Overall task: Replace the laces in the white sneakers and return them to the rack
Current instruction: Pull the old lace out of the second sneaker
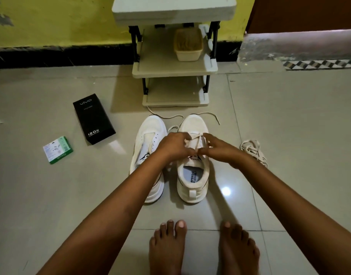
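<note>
Two white sneakers stand side by side on the tiled floor, toes pointing at the rack. The left sneaker (145, 155) shows bare eyelets with no lace in them. Over the right sneaker (193, 175) both hands work at the tongue: my left hand (173, 146) pinches the cream lace (196, 138) near the lower eyelets, and my right hand (218, 148) has its fingers curled on the lace at the other side. The lace's loose ends (208, 115) trail past the toes. A bundled lace (253, 151) lies on the floor to the right.
A cream three-tier shoe rack (174, 70) stands against the yellow wall, with a tan basket (188, 45) on its middle shelf. A black phone box (93, 118) and a small green box (58, 149) lie at the left. My bare feet (202, 249) are near the bottom.
</note>
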`<state>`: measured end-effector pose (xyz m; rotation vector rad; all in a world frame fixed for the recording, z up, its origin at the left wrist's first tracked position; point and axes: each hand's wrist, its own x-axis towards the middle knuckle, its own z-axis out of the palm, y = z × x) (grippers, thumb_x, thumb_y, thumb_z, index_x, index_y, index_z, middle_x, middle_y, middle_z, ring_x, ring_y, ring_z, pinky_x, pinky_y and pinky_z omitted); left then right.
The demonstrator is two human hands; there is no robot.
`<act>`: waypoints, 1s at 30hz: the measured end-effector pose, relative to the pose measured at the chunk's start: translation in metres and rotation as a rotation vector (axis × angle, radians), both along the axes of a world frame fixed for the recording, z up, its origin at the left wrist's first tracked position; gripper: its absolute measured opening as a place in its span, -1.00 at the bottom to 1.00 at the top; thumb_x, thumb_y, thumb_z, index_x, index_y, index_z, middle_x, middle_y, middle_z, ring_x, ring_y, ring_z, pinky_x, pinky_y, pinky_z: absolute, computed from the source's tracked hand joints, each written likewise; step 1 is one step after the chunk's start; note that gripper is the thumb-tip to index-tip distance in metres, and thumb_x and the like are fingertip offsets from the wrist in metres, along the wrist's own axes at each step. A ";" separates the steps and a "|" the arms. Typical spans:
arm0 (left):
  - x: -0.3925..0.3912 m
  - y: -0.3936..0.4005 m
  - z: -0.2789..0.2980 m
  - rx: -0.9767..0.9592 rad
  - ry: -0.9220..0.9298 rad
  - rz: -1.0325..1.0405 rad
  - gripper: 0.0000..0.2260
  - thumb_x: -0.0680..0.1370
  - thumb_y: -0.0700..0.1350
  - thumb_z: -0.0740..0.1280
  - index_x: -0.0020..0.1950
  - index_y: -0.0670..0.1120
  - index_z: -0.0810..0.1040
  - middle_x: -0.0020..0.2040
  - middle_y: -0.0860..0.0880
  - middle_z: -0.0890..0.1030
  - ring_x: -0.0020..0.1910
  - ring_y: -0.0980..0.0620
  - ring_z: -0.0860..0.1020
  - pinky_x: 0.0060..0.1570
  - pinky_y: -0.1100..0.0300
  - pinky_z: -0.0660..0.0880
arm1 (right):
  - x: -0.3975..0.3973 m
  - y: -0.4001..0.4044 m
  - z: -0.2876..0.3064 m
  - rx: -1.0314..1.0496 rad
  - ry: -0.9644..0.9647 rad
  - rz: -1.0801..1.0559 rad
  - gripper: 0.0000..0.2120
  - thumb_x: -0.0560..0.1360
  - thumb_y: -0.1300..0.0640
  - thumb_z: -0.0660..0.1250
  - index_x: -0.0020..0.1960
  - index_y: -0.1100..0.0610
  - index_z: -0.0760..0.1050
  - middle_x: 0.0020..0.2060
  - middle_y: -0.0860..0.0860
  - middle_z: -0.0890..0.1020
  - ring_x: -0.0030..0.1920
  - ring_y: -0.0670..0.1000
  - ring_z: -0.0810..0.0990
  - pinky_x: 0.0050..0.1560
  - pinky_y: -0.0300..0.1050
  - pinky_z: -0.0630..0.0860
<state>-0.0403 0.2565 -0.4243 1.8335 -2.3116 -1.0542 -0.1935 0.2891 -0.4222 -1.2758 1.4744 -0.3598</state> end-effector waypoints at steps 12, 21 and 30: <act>-0.013 -0.015 -0.004 -0.120 -0.127 -0.033 -0.69 0.45 -0.19 0.34 0.20 -0.06 0.56 0.18 -0.14 0.55 0.15 -0.09 0.51 0.10 0.14 0.44 | 0.010 0.023 -0.037 -0.276 0.511 0.255 -0.09 0.49 -0.28 0.18 0.53 0.20 -0.21 0.53 0.14 -0.13 0.53 0.07 -0.07 0.46 -0.05 0.04; -0.033 -0.025 -0.004 -0.126 -0.378 -0.203 -0.68 0.51 -0.20 0.29 0.27 -0.12 0.50 0.26 -0.18 0.39 0.14 -0.17 0.50 0.07 0.08 0.44 | 0.016 0.028 -0.048 -0.307 0.536 0.171 -0.12 0.51 -0.29 0.11 0.53 0.21 -0.20 0.53 0.11 -0.11 0.53 0.02 -0.10 0.48 -0.10 -0.09; -0.021 -0.031 -0.005 -0.023 -0.172 -0.081 -0.81 0.47 -0.13 0.38 0.08 -0.05 0.59 0.08 -0.08 0.47 0.03 -0.06 0.50 0.01 0.18 0.41 | 0.018 0.025 -0.049 -0.295 0.585 0.222 -0.15 0.52 -0.30 0.08 0.53 0.19 -0.22 0.53 0.10 -0.13 0.53 0.02 -0.10 0.48 -0.09 -0.11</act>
